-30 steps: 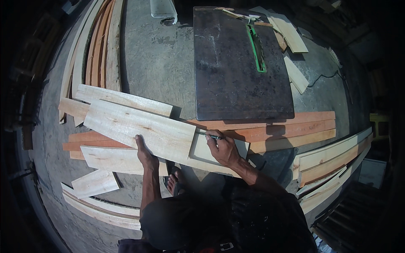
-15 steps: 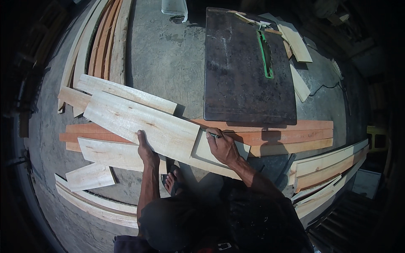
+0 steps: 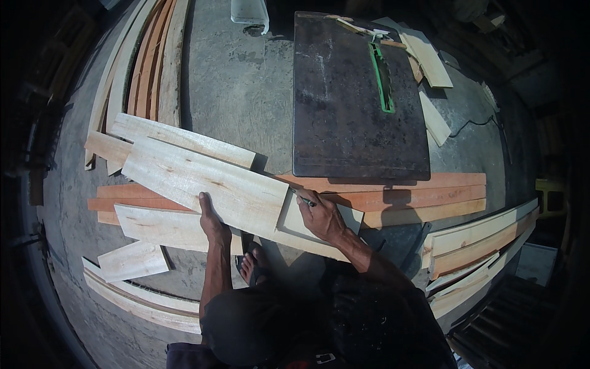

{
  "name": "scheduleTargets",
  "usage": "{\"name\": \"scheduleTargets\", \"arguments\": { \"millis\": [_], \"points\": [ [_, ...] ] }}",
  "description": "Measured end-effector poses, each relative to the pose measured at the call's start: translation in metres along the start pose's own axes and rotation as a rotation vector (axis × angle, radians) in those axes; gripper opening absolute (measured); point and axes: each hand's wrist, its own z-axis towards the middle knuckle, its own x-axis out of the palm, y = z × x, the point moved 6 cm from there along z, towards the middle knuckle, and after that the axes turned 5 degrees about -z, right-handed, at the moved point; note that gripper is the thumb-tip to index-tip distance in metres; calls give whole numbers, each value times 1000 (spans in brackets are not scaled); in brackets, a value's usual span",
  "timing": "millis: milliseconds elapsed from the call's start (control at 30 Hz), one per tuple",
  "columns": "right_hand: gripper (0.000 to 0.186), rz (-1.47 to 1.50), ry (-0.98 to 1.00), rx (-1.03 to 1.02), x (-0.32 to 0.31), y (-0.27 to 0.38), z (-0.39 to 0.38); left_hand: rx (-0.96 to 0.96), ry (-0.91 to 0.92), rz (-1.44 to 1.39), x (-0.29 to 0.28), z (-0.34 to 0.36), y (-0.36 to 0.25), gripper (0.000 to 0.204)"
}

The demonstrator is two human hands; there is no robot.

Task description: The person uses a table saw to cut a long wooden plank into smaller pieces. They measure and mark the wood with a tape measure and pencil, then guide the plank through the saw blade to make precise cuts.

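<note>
Concrete (image 3: 239, 92) underfoot, the right hand (image 3: 324, 220) holds a pen (image 3: 306, 201) at a board (image 3: 209, 182).

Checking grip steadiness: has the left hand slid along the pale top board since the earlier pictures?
No, the left hand shows no slide either way: its thumb lies near the same brown mark on the pale top board.
</note>
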Motion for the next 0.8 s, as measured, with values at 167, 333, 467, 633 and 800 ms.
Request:
{"name": "scheduleTargets", "arguments": {
  "millis": [167, 333, 467, 633, 800],
  "points": [
    [21, 0, 18, -75, 3, 9, -12, 7, 5, -26, 3, 0, 0, 80],
    [21, -40, -26, -11, 1, 2, -9, -7, 7, -20, 4, -2, -1, 79],
    [18, 18, 98, -27, 1, 14, -15, -15, -2, -29, 4, -1, 0, 80],
    [23, 60, -129, 46, -50, 10, -32, -56, 5, -27, -3, 5, 0, 83],
    [22, -201, -288, 190, -84, -17, -91, 95, -311, 263, -14, 1, -9, 83]
  ]
}}
